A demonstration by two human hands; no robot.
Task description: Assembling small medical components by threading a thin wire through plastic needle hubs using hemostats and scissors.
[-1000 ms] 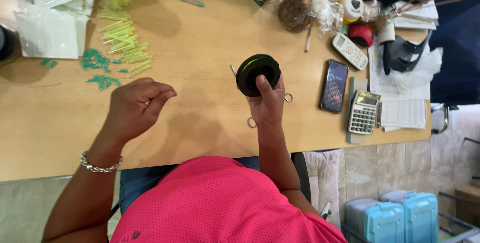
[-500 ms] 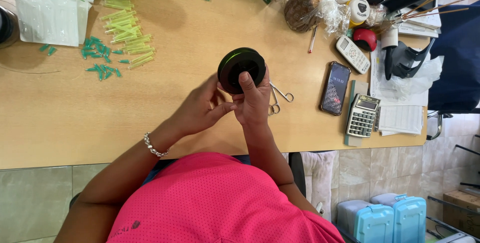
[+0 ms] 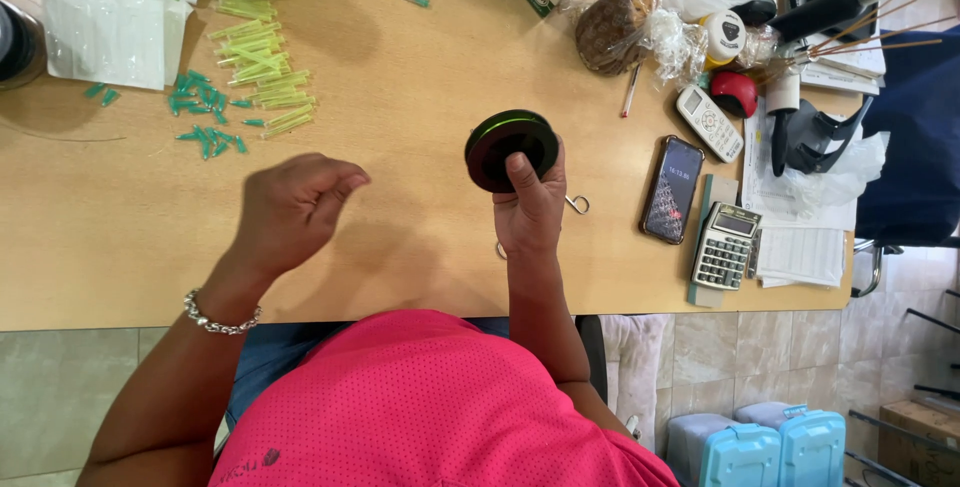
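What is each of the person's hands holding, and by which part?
The right hand holds a black spool by its lower rim, thumb across its face. The left hand has its fingertips pinched together; whether anything is between them cannot be told.

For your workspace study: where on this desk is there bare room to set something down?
Bare wood lies between the left hand and the right hand holding the black spool, and left of the left hand. The right end, around phone and calculator, is crowded.
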